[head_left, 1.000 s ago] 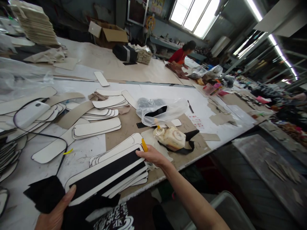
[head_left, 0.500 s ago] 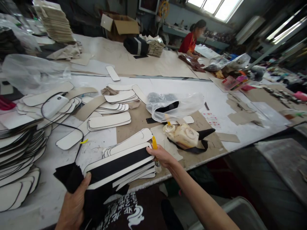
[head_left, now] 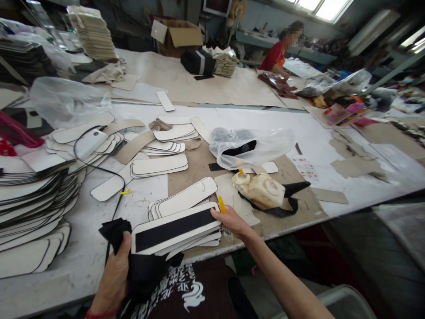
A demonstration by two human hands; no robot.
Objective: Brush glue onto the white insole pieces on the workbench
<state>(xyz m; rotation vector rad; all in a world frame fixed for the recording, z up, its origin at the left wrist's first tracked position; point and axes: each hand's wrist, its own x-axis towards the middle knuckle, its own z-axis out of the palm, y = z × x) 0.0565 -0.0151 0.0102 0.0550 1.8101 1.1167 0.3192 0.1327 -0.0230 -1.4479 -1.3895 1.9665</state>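
Note:
A white rounded panel (head_left: 179, 238) lies on a stack of similar panels, with a black fabric strip (head_left: 175, 229) stretched flat along its face. My right hand (head_left: 232, 220) is closed around a yellow-handled tool (head_left: 221, 204), its thumb and fingers at the strip's right end. What the tool's lower end is, I cannot make out. Left of the panel, my left hand (head_left: 114, 270) grips a bunch of black fabric strips (head_left: 116, 231). More black cloth (head_left: 142, 270) hangs below, by the printed dark apron (head_left: 195, 292).
Stacked dark-edged panels (head_left: 29, 221) fill the table's left. Beyond the work are loose white panels (head_left: 159, 165), a clear plastic bag (head_left: 275, 144) and a stained glue container (head_left: 262, 190). A black cord (head_left: 121, 195) runs toward my left hand. Across the tables is a person in red (head_left: 274, 57).
My left hand has come off the panel's left end and now grips the black strips beside it. The strip's left end lies uncovered. My right hand stays at the right end.

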